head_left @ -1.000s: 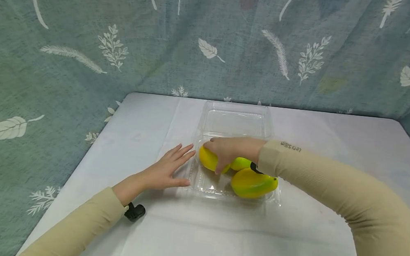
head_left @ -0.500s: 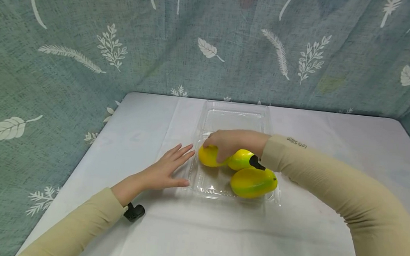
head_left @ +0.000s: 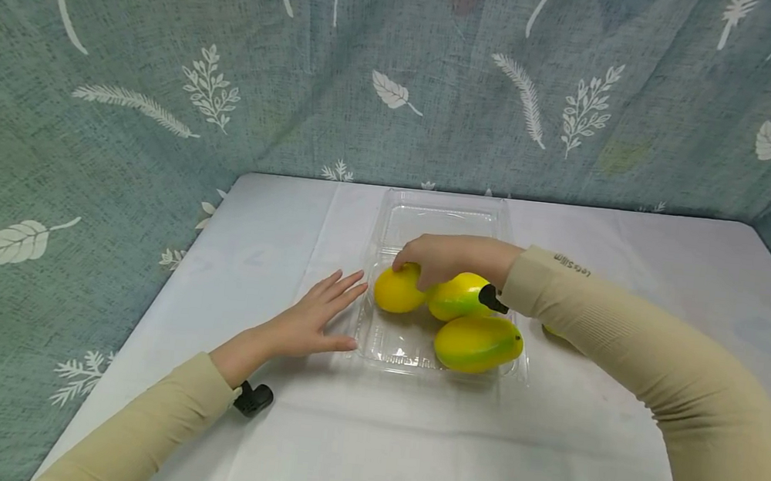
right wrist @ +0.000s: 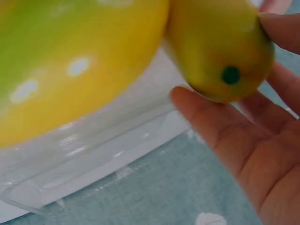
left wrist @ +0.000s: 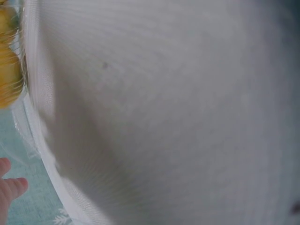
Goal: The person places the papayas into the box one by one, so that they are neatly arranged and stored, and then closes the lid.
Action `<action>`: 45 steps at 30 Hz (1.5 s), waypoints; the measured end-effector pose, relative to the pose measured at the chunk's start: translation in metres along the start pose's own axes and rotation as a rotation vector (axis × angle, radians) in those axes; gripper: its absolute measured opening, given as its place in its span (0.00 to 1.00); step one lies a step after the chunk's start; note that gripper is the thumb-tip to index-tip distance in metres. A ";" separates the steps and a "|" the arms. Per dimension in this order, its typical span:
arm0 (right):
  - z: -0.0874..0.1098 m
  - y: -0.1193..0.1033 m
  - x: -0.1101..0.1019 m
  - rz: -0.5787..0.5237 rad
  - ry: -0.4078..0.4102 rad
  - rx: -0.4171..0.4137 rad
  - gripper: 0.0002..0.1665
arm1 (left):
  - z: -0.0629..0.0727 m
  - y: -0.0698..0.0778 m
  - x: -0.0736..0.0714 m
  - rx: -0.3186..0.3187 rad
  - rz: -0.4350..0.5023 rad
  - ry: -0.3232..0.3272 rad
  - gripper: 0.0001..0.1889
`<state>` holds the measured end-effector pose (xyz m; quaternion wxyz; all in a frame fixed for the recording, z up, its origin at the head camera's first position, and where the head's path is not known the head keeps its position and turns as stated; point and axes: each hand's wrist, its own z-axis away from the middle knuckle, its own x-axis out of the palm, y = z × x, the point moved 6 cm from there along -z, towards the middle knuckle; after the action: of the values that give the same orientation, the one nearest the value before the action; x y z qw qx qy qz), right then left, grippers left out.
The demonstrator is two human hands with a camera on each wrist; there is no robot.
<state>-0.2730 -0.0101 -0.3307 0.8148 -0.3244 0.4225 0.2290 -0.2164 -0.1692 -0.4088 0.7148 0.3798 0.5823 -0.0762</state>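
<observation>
A clear plastic clamshell container point(head_left: 390, 365) holds three yellow-green mangoes, its lid point(head_left: 444, 223) laid back behind it. Over the left mango point(head_left: 398, 290) is my right hand point(head_left: 442, 260). In the right wrist view my thumb point(right wrist: 283, 30) lies on one side of that mango, with fingers along the other. Beside it sit the back mango point(head_left: 460, 296), partly behind the wrist camera, and the front mango point(head_left: 478, 345). My left hand point(head_left: 307, 326) lies with fingers spread at the container's left edge, holding nothing. Fingertips point(left wrist: 18, 185) show at lower left of the left wrist view.
White cloth point(head_left: 365, 455) covers the table, with a leaf-patterned curtain point(head_left: 401, 79) behind it. Right of the container, another yellow thing point(head_left: 558, 334) shows partly from under the right sleeve point(head_left: 614, 332).
My right hand has shifted up and slightly right, uncovering more of the left and back mangoes. The yellow thing under the right sleeve has come into view. My left hand stays put.
</observation>
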 end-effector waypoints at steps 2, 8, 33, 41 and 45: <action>0.001 0.003 0.001 -0.017 0.005 0.012 0.28 | -0.001 0.000 0.001 -0.005 0.002 -0.003 0.45; 0.000 0.014 0.003 -0.079 0.034 0.036 0.29 | -0.001 -0.002 0.002 -0.016 -0.006 -0.010 0.45; 0.004 0.021 0.002 -0.107 0.080 0.054 0.27 | -0.002 0.002 0.000 -0.008 -0.003 -0.004 0.45; 0.003 0.024 0.006 -0.134 0.043 0.091 0.30 | -0.002 0.002 -0.001 -0.008 -0.012 -0.009 0.45; 0.004 0.024 0.008 -0.132 0.041 0.080 0.30 | -0.002 0.003 0.000 -0.008 -0.007 -0.013 0.45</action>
<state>-0.2821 0.0101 -0.3441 0.8317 -0.3232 0.4254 0.1509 -0.2167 -0.1661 -0.4074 0.7198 0.3745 0.5791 -0.0788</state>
